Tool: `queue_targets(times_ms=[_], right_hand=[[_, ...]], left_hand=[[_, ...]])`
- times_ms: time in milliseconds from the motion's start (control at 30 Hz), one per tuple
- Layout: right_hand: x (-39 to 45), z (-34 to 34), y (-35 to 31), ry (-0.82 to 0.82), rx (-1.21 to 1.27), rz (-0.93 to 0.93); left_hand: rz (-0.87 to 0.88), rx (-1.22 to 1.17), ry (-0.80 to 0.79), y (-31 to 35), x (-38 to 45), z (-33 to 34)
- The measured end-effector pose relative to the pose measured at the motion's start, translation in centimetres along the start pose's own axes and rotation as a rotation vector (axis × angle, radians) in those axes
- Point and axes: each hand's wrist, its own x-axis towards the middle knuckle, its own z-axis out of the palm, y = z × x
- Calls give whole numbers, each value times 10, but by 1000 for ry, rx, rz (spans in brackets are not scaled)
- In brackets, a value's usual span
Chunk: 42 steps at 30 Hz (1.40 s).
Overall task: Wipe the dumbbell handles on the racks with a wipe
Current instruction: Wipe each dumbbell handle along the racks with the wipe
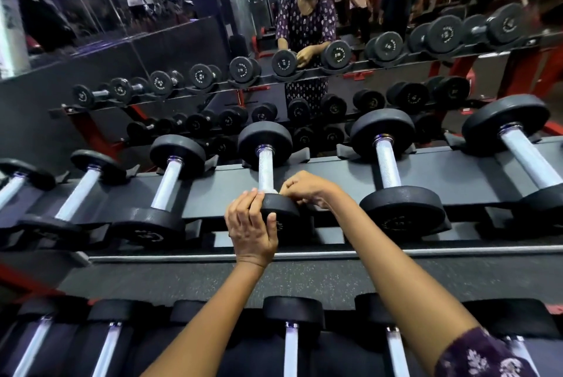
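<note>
Left hand (251, 226) gripping near head of centre-frame dumbbell (265, 163); right hand (306, 187) curled at handle's (265, 170) base, wipe unseen.

One camera is sitting on the person's head, looking forward and down, close above both hands (274, 212), with the rack (335, 169) just beyond them.
</note>
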Motion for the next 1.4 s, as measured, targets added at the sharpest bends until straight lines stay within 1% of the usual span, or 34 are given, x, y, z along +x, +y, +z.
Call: queue_targets(times_ms=[133,233,267,400,433,533,633,733,800,867,933,1000,1067,1133,1167,1267,1300,1400], right_hand=[[3,4,-1,120,97,36],[-2,3,-2,24,15,16],[-4,2,-2,21,2,11],[-3,6,5,119,60,-16],[-2,7,6,122,64,-12],[-3,5,1,73,-48,-29],[-1,5,-13,71,-159,-58],[0,7,-15,29,-229,28],[-2,5,-18,23,-224,27],[-2,4,-25,56,-161,10],[2,5,-25,73,-191,45],[2,7,-22,49,-243,104],[-1,5,-24,22,-207,81],[-6,3,-31,28,-152,26],[-4,4,-34,38,-160,22],[-4,5,-33,41,-257,108],[-5,4,-34,28,-287,108],[-6,7,-47,-14,-325,8]], left_hand=[[11,-1,-21,2,1,1],[-9,-13,-20,1,0,0],[-8,-13,-16,1,0,-1],[3,-2,-6,0,0,1],[4,-1,-4,0,0,1],[4,-2,-3,0,0,1],[13,1,7,0,0,1],[4,-4,5,0,0,0],[1,-2,4,0,-2,1],[5,3,5,-1,-2,3],[-3,4,-2,-2,0,4],[-6,-10,-8,-1,-2,2],[-3,-13,3,0,-3,2],[-3,-8,7,0,-1,3],[-8,-7,3,-1,0,3],[-13,-23,-14,-2,-2,3],[-12,-27,-16,-1,-4,3],[-20,-24,-8,-1,-3,4]])
